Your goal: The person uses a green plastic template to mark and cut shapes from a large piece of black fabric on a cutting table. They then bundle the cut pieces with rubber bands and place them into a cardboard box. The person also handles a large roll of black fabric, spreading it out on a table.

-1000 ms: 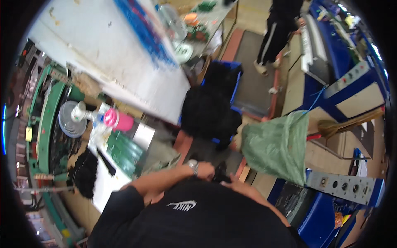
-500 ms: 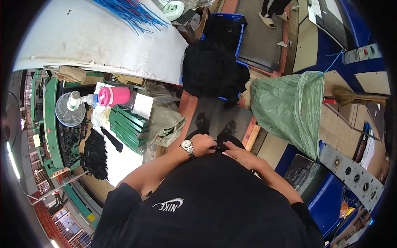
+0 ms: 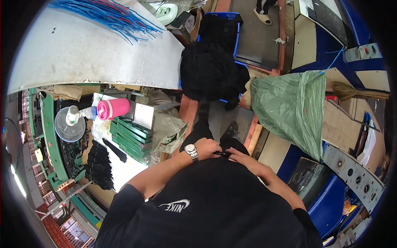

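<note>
Both of my hands meet at my waist, at the lower hem of my black T-shirt (image 3: pixel 215 202). My left hand (image 3: pixel 206 149) wears a silver watch (image 3: pixel 191 151) at the wrist, and its fingers are closed on a small dark thing (image 3: pixel 221 153), perhaps part of a belt or waistband. My right hand (image 3: pixel 243 159) reaches the same spot from the other side, its fingertips bent against it. What the fingertips pinch is too small and dark to name. Below them are my black trousers (image 3: pixel 197 134), one leg ahead of the other.
Ahead, blue crates (image 3: pixel 237 41) hold a heap of black cloth pieces (image 3: pixel 213 72). On the right hangs a green plastic bag (image 3: pixel 289 107) near a machine control panel (image 3: pixel 351 169). To the left are a white table (image 3: pixel 103 53), green boxes (image 3: pixel 130 138), a pink jug (image 3: pixel 113 108) and a fan (image 3: pixel 70 124).
My left leg has stepped forward toward the black heap. Both hands stay together at my waist and sit slightly lower and further right in the picture.
</note>
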Motion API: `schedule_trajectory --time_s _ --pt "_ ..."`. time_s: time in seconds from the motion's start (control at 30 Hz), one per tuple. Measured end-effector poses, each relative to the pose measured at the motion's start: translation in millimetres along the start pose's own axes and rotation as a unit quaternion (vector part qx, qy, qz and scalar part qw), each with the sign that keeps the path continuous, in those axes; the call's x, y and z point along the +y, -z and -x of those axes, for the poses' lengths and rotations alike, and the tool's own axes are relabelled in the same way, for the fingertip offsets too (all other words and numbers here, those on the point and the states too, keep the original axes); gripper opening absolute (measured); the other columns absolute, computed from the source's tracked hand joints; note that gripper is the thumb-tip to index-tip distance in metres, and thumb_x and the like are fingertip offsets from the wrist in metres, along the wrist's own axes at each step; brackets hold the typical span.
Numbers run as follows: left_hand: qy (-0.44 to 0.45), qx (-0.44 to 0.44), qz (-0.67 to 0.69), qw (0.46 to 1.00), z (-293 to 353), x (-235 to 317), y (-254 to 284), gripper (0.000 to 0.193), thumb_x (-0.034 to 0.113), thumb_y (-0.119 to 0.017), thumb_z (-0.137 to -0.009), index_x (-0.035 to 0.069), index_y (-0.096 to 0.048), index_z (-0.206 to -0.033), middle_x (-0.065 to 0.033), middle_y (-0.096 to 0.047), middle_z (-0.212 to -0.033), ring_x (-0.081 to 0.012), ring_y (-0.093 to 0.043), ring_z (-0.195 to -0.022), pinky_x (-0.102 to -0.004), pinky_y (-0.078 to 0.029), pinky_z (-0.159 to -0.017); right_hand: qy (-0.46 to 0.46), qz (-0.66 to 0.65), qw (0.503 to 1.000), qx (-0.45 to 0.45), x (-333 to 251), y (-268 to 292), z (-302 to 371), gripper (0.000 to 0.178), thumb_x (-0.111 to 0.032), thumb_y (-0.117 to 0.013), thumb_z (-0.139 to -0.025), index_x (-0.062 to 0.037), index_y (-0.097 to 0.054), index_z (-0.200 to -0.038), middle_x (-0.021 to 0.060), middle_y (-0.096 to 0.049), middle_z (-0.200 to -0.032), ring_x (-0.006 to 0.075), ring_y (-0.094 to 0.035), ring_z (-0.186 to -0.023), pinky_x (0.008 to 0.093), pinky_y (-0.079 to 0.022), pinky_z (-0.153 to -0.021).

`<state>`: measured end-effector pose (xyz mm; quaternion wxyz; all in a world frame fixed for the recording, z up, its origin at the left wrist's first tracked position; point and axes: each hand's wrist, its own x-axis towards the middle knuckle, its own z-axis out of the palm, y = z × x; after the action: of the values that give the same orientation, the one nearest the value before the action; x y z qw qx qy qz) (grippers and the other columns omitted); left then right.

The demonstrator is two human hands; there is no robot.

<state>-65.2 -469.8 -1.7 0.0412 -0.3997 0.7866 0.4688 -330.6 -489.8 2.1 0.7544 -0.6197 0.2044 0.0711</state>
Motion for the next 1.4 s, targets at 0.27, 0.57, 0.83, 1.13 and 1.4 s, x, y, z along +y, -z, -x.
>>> schedule_trajectory --time_s 0.27,0.57,0.83,1.13,1.4 --pt "0.045 -0.004 0.241 0.970 -46 -148 81 0.035 0.039 -0.073 -0.087 0.006 -0.073 -0.097 -0.0107 -0.073 -0.088 -0.0227 -0.071 -0.082 -0.0354 -0.055 -0.074 -0.143 -0.247 0.950 0.129 26 -82 -8 0.055 -0.039 -0.050 -0.102 -0.0110 -0.043 -0.149 0.0174 -0.009 -0.166 0.0264 -0.011 -0.153 0.0368 -0.015 -0.122" --pt "0.462 0.304 0.113 0.825 -225 -503 90 0.080 0.045 -0.076 -0.081 0.000 -0.046 -0.140 -0.0249 -0.054 -0.138 -0.0386 -0.055 -0.125 -0.0447 -0.045 -0.106 -0.408 -0.479 0.732 0.262 -40 -132 -79 0.041 -0.022 -0.050 -0.103 -0.0109 -0.053 -0.142 0.0140 -0.016 -0.165 0.0237 -0.011 -0.153 0.0347 -0.015 -0.121" --pt "0.444 0.266 0.141 0.844 -243 -503 88 0.041 0.026 -0.061 -0.087 -0.002 -0.063 -0.118 -0.0288 -0.063 -0.120 -0.0457 -0.060 -0.113 -0.0485 -0.049 -0.098 -0.390 -0.497 0.721 0.284 -40 -136 -119 0.040 -0.020 -0.051 -0.102 -0.0108 -0.053 -0.140 0.0141 -0.020 -0.163 0.0253 -0.013 -0.153 0.0356 -0.015 -0.121" --pt "0.115 0.437 0.116 0.884 -122 -389 144 0.042 0.013 -0.045 -0.091 -0.009 -0.048 -0.127 -0.0272 -0.047 -0.135 -0.0403 -0.045 -0.128 -0.0406 -0.036 -0.109 -0.258 -0.458 0.795 0.303 -29 -148 -89 0.038 -0.018 -0.053 -0.101 -0.0106 -0.054 -0.138 0.0143 -0.024 -0.161 0.0272 -0.014 -0.152 0.0366 -0.016 -0.121" --pt "0.065 0.370 0.328 0.867 -97 -203 149 0.032 0.014 -0.041 -0.096 -0.001 -0.059 -0.117 -0.0112 -0.066 -0.107 -0.0179 -0.064 -0.097 -0.0306 -0.052 -0.086 -0.040 -0.319 0.891 0.320 5 -142 18 0.037 -0.017 -0.054 -0.100 -0.0105 -0.055 -0.137 0.0145 -0.027 -0.160 0.0288 -0.016 -0.152 0.0375 -0.016 -0.121"
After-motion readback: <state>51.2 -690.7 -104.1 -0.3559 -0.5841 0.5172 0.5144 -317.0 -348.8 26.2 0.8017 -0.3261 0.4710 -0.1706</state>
